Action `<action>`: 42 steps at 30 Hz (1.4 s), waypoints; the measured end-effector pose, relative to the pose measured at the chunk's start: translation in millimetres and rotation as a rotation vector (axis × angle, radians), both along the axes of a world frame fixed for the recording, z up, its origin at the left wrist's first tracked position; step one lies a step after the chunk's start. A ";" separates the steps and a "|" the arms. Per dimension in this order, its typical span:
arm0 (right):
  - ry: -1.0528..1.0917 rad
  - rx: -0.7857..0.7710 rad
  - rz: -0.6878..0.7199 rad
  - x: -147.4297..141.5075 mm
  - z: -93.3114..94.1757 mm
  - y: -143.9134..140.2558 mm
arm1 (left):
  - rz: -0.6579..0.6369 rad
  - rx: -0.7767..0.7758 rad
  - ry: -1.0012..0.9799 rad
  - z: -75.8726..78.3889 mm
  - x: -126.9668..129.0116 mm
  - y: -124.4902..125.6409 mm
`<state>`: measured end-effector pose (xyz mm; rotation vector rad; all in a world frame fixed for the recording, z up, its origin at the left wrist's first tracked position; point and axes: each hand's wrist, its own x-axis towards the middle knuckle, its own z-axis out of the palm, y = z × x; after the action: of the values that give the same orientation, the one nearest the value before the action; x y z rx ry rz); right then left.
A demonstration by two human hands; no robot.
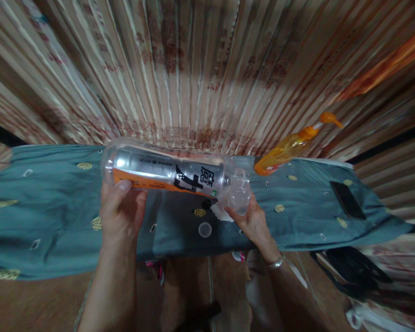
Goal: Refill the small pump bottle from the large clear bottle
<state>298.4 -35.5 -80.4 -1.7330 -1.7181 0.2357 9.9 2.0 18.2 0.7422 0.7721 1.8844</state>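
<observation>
My left hand grips the base end of a large clear plastic bottle with an orange and black label, held lying sideways above the table. Its open mouth points right, over a small clear cup that my right hand holds from below. A round clear cap lies on the blue-green patterned cloth under the bottle. A small dark cap sits just beyond it.
An orange pump bottle stands tilted at the back right of the table. A black phone lies on the cloth at the right. A striped curtain hangs behind. Dark objects sit on the floor at lower right.
</observation>
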 end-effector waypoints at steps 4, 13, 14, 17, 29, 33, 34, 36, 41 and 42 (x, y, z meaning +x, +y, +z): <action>0.014 0.006 0.010 -0.1 0.6 -0.5 | -0.010 0.013 0.013 -1.8 -0.5 0.7; -0.002 0.001 -0.002 -0.5 0.6 -0.1 | 0.002 0.000 0.006 -0.5 0.1 0.8; 0.000 0.001 -0.001 -0.7 0.8 -0.1 | 0.005 0.005 0.005 -0.5 0.1 1.0; 0.005 0.007 0.000 -0.8 1.1 -0.1 | 0.012 0.014 -0.013 -1.1 0.0 1.9; 0.003 0.007 -0.005 -0.1 -1.6 -1.0 | 0.000 0.002 0.000 -1.0 -0.1 1.2; 0.005 0.009 0.002 0.5 -1.1 -1.6 | -0.015 0.014 0.018 -2.2 -0.7 1.1; 0.006 0.009 0.002 0.5 -0.8 -1.7 | -0.018 0.013 0.018 -2.1 -0.7 1.1; 0.007 0.011 0.001 0.1 -0.2 -1.6 | -0.016 0.013 0.021 -1.8 -0.8 1.1; 0.005 0.006 0.002 -0.3 -0.3 -1.1 | -0.018 0.012 0.023 -1.3 -0.8 0.9; 0.003 0.005 -0.001 -0.2 -0.6 -1.1 | -0.021 0.011 0.016 -1.4 -0.8 0.9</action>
<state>298.2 -36.6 -81.0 -1.7290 -1.7139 0.2334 9.2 2.9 16.9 0.7701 0.7620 1.8677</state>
